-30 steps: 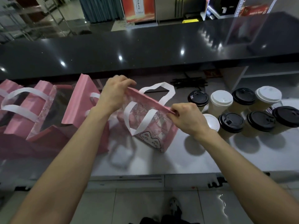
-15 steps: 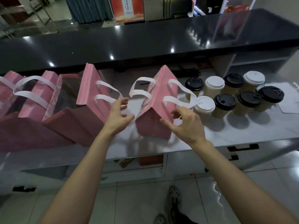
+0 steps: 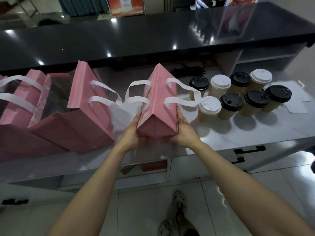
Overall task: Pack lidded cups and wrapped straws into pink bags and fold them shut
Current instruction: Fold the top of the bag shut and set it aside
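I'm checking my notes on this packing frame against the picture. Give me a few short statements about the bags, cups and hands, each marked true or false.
1. Both hands, left hand and right hand, grip the pink bag. True.
2. Every cup has a black lid. False: three white lids and five black lids.
3. The cups stand left of the held bag. False: they stand on its right.
4. Other pink bags stand to the left. True.

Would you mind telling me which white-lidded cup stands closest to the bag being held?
The front-left white-lidded cup, just right of the held pink bag; the other two white-lidded cups stand in the back row.
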`<state>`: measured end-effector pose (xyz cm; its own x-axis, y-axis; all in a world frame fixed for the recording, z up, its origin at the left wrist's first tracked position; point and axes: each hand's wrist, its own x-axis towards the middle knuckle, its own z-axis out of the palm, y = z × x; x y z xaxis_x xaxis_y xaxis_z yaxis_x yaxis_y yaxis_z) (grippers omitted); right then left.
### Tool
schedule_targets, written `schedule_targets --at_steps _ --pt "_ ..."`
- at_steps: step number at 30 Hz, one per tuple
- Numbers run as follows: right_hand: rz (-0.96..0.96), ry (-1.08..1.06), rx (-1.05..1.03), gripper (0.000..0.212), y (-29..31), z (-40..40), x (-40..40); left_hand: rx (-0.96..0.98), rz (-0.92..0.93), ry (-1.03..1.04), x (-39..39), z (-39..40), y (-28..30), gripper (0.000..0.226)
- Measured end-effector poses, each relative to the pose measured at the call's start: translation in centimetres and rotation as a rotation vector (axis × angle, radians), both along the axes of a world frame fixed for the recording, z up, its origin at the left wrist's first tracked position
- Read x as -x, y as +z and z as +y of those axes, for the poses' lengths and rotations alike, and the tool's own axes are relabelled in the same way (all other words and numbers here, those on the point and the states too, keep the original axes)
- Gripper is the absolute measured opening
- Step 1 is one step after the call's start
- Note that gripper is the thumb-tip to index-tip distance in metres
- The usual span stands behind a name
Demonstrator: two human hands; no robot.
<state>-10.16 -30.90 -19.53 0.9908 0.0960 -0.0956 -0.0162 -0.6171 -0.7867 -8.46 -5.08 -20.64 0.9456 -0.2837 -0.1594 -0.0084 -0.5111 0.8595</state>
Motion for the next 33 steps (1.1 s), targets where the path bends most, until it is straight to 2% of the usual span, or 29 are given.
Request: schedule_targets --at_steps 4,8,13,16,24,28,33 --pt "-0.007 0.062 -0.032 0.162 1.8 -0.1 1.4 -0.005 -0.053 0.041 1.6 0.7 1.6 0.139" --pt "-0.125 0.078 -0.045 0.159 5.6 -0.8 2.4 0.004 -0.171 0.035 2.6 0.6 5.6 0.135" --pt "-0.268 0.060 -0.114 0.158 11.4 -3.8 1.3 0.014 -0.354 0.002 1.0 -2.5 11.6 0.132" --pt "-0.324 0.023 -0.086 0.164 14.5 -6.7 0.3 0.022 -0.424 -0.014 -0.6 -5.5 14.8 0.132" --pt "-0.431 0.023 0.022 0.152 19.3 -18.2 -5.8 0.032 -0.488 -0.108 -8.3 -17.2 19.5 0.130" --pt "-0.469 0.006 0.086 0.149 20.9 -26.3 -11.6 0.025 -0.560 -0.126 -14.2 -25.6 21.1 0.131" --pt "-0.446 -0.010 0.146 0.145 22.7 -36.8 -18.9 0.084 -0.522 -0.091 -21.1 -37.0 22.0 0.129"
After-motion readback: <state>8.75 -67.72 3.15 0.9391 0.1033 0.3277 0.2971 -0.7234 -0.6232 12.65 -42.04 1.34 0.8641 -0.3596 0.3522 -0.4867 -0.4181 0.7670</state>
